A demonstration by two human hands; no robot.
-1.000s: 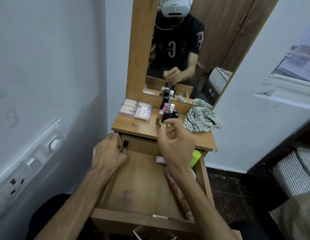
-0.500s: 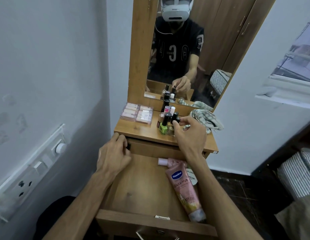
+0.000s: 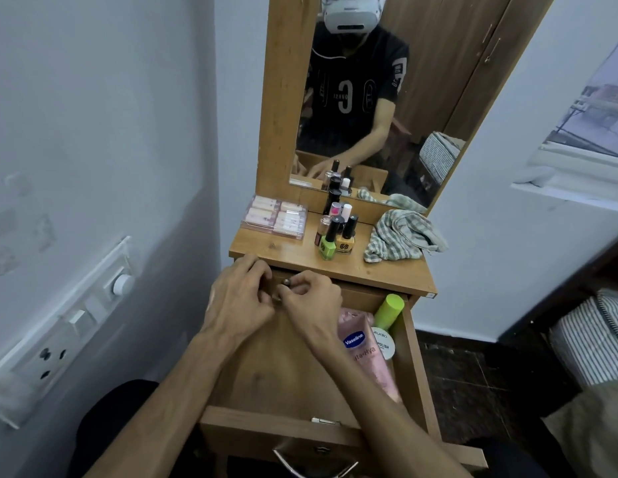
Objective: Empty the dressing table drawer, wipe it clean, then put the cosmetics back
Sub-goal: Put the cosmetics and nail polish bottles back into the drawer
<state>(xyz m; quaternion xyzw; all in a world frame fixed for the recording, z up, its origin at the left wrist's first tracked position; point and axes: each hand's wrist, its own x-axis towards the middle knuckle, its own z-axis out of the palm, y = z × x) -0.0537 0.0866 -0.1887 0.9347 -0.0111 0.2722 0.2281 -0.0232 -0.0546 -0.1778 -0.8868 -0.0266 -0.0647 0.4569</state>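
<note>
Dressing table, wood, mirror above, top shelf carrying most of the stock. Drawer below it, pulled well out, floor largely bare on the left; judged partway through the refill. Checked cloth, crumpled at the shelf's right end. Clear box of pale tubes at the shelf's left. Pink Vaseline tube lying along the drawer's right side, a round white jar and a green tube touching or just beside it. Cluster of nail polish bottles, upright, mid-shelf, not yet returned.

Left hand and right hand, both curled at the drawer's back left corner, fingertips meeting on a small dark item; which hand bears it cannot be told, nor what it is.

Handling note: set the piece down into the corner before releasing. Shelf overhang sits close above the knuckles; bottles near the shelf edge could tip on a careless reach.
</note>
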